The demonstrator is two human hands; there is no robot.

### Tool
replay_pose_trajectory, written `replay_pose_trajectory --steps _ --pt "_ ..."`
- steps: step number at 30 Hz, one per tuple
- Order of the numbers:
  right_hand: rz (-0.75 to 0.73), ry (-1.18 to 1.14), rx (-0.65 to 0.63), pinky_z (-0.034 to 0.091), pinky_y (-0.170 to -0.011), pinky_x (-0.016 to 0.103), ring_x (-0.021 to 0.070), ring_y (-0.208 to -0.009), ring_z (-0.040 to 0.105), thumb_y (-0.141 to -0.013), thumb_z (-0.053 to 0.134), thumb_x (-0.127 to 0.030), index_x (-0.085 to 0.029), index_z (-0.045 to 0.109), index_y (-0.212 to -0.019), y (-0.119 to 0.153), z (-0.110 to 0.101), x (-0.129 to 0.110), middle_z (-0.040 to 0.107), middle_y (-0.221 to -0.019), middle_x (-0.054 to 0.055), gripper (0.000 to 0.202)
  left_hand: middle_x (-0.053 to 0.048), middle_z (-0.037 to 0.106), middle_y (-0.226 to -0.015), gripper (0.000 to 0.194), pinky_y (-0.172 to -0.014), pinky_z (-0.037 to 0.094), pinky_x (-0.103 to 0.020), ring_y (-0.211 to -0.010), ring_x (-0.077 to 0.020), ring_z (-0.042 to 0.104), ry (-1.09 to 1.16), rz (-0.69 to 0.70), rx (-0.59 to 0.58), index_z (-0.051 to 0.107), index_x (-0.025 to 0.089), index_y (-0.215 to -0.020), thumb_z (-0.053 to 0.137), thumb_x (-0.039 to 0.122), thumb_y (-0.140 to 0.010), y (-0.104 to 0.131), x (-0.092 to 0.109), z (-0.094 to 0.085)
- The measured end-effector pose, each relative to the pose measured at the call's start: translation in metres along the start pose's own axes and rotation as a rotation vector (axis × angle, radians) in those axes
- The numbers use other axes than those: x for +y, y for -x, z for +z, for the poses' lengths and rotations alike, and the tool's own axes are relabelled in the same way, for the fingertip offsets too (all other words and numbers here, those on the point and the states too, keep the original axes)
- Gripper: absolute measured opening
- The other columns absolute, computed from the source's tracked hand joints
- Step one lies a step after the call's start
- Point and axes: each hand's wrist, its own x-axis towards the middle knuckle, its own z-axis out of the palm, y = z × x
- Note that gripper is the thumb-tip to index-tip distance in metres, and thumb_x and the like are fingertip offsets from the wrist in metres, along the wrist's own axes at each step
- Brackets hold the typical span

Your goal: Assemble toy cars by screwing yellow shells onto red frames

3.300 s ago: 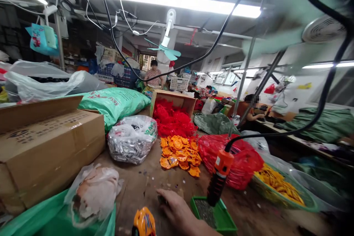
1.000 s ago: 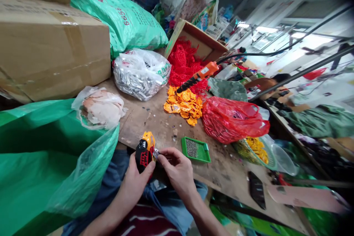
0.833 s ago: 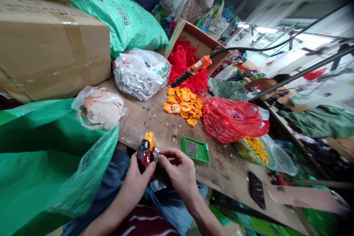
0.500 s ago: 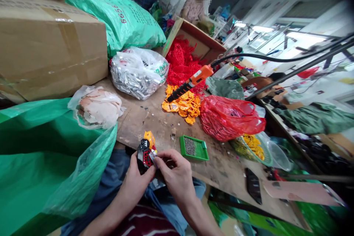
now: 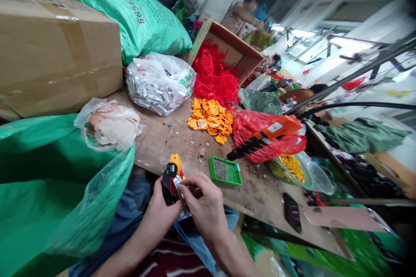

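Observation:
My left hand [image 5: 160,211] is closed around a black, yellow and red plastic toy part [image 5: 168,176], held low over the front edge of the table. Against its right side, my right hand [image 5: 207,202] pinches a small silvery piece [image 5: 177,182] between thumb and fingertips. The far end of that piece lies on the red section; its near end is hidden by my fingers. To the right of my hands, a green tray [image 5: 239,178] holds small grey screws. An orange and black electric screwdriver [image 5: 264,140] hangs on a cable in front of a red bag.
Orange plastic parts [image 5: 212,117] lie piled mid-table, before red parts [image 5: 212,73] spilling from a tipped box. A clear bag [image 5: 159,86] of silvery pieces stands behind. Green sacking [image 5: 29,220] and a carton [image 5: 61,56] crowd the left. A phone [image 5: 292,212] lies right.
The hanging screwdriver has swung right, from above the orange parts to in front of the red bag. My hands stay together at the toy part, the silvery piece now lying flatter along it.

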Motion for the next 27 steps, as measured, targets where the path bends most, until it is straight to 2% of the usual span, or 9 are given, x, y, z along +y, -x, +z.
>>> replay_pose_trajectory --steps 3,8,13,18,22,27 --pt "0.030 0.021 0.000 0.049 -0.063 0.024 0.0143 -0.067 0.062 -0.080 0.065 -0.012 -0.018 0.068 -0.074 0.000 0.001 0.000 0.063 -0.075 0.002 0.009 -0.015 0.069 -0.114 0.068 -0.091 0.051 -0.043 -0.106 -0.0304 0.067 -0.075 -0.012 -0.025 0.044 0.016 -0.127 0.073 0.043 -0.072 0.001 0.005 0.001" --pt "0.080 0.089 -0.013 0.050 -0.064 0.025 0.0152 -0.068 0.062 -0.078 0.066 -0.014 -0.018 0.069 -0.079 -0.005 0.001 -0.003 0.065 -0.077 0.003 0.005 -0.016 0.069 -0.114 0.065 -0.087 0.053 -0.042 -0.102 -0.0304 0.069 -0.104 -0.050 -0.015 0.044 0.015 -0.125 0.073 0.037 -0.071 0.003 0.015 0.004" --pt "0.114 0.144 -0.024 0.049 -0.063 0.025 0.0153 -0.065 0.061 -0.078 0.066 -0.018 -0.019 0.068 -0.079 -0.008 0.004 0.000 0.066 -0.075 0.002 0.002 -0.015 0.070 -0.113 0.069 -0.090 0.052 -0.043 -0.105 -0.0307 0.068 -0.059 -0.016 -0.041 0.043 0.017 -0.127 0.075 0.038 -0.070 0.002 0.010 0.006" --pt "0.203 0.138 -0.063 0.044 -0.054 0.024 0.0141 -0.054 0.056 -0.079 0.065 -0.023 -0.020 0.065 -0.076 -0.010 0.005 0.001 0.061 -0.059 -0.001 0.005 -0.014 0.067 -0.120 0.058 -0.092 0.052 -0.040 -0.110 -0.0280 0.065 0.050 0.057 -0.133 0.048 0.018 -0.125 0.071 0.038 -0.076 0.004 0.008 0.005" --pt "0.248 0.141 -0.081 0.042 -0.051 0.023 0.0138 -0.051 0.056 -0.079 0.064 -0.024 -0.020 0.064 -0.073 -0.014 0.001 -0.002 0.061 -0.056 -0.002 0.007 -0.012 0.070 -0.110 0.052 -0.086 0.054 -0.040 -0.101 -0.0283 0.068 0.054 0.039 -0.137 0.053 0.017 -0.115 0.074 0.036 -0.072 0.003 0.006 0.006" --pt "0.262 0.171 -0.066 0.043 -0.052 0.024 0.0144 -0.052 0.059 -0.079 0.064 -0.026 -0.019 0.064 -0.072 -0.016 0.001 -0.001 0.063 -0.057 -0.001 0.009 -0.010 0.072 -0.103 0.049 -0.084 0.055 -0.040 -0.100 -0.0293 0.069 0.103 0.055 -0.138 0.058 0.017 -0.111 0.076 0.037 -0.070 0.001 0.002 0.007"
